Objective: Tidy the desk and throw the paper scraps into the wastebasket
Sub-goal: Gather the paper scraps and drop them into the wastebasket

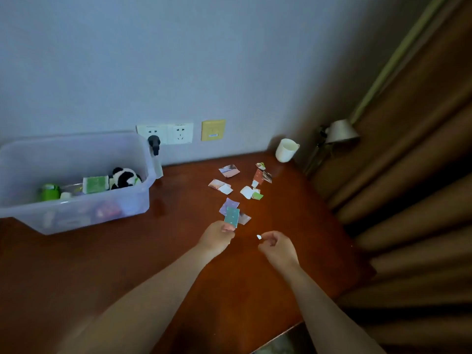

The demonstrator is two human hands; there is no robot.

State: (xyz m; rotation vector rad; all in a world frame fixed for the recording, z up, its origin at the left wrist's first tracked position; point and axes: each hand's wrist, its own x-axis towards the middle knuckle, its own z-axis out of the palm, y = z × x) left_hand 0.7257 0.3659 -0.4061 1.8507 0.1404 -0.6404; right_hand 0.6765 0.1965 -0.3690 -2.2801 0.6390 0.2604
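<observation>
You face a pale bluish-grey wall (178, 60) behind a glossy reddish-brown wooden desk (127, 264). Two white sockets (180, 134) and a yellow wall plate (213, 130) sit just above the desktop. On your right hang brown curtains (408, 187), with a small lamp (341, 131) in the dim corner.

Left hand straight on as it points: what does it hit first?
Likely the flat purple paper scrap just beyond the left hand and its teal paper card; depth is unclear.

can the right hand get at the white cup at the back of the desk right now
Probably yes: only flat scraps lie between the right hand and the cup, though it is pinching a tiny scrap.
</observation>
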